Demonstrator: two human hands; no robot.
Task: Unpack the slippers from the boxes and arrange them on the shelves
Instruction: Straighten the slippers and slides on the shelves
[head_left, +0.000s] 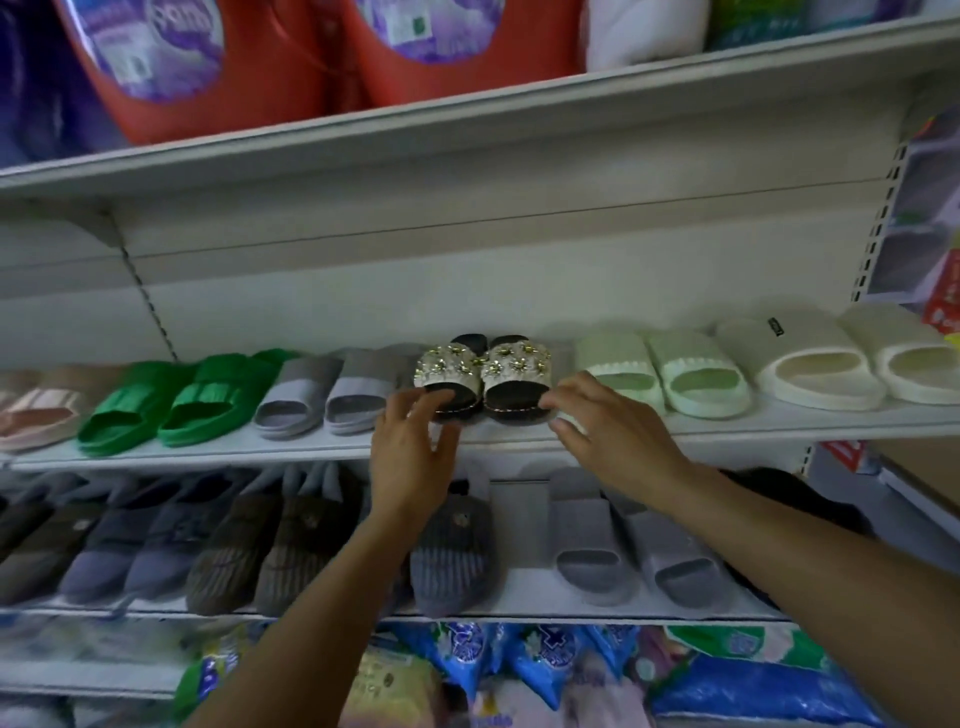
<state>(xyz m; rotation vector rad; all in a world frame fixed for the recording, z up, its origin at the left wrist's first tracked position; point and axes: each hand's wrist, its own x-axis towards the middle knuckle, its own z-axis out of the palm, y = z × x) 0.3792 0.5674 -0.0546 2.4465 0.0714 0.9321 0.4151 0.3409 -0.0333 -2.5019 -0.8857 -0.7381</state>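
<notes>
Left hand (405, 457), right hand (613, 431), beaded slippers (483, 369), labels (150, 47) blurred

Dim shop aisle, white metal shelving (467, 122) across the whole frame.
Pale back panel (467, 270) at centre with one horizontal seam, slotted uprights (878, 234) at left and right; red tubs (270, 67) with purple labels at the top, blue printed packets (545, 660) along the bottom edge; soft, low light, shadow under each tier.

Slipper pair (483, 376) mid-row on the shelf (727, 431), left hand (410, 452) before its left toe, right hand (618, 436) before its right
</notes>
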